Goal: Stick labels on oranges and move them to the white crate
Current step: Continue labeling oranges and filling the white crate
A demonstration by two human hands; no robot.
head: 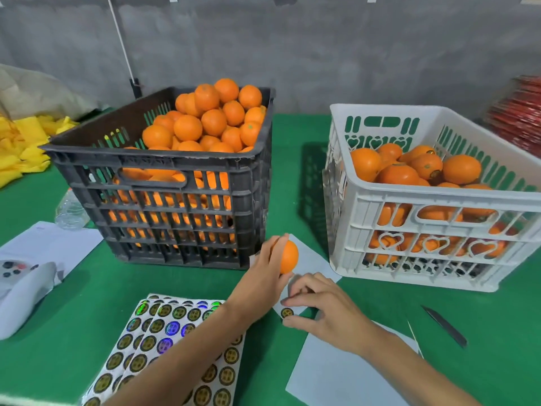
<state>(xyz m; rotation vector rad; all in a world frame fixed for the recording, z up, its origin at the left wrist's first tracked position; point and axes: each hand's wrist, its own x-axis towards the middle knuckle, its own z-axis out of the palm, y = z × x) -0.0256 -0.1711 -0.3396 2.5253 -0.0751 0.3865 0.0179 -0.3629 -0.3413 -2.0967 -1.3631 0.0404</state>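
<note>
While the left hand [263,273] keeps its fingers clamped around an orange [288,257], lifted just above the right hand's fingers [295,301], those pinch together at a round label [287,312] on its backing strip, seemingly to peel it. The orange is likely held close for quick sticking; the white crate [433,235] waits beyond the right fingers.

Green table cover [73,317]. Black crate [164,183], slotted walls, orange oranges [210,118]. White crate [424,230], heart cutouts. Label sheets [152,341]: round gold-and-black stickers, some holographic blue-green. Yellow cloth pile [26,142]. Red stack [521,118]. Grey wall [322,48].
</note>
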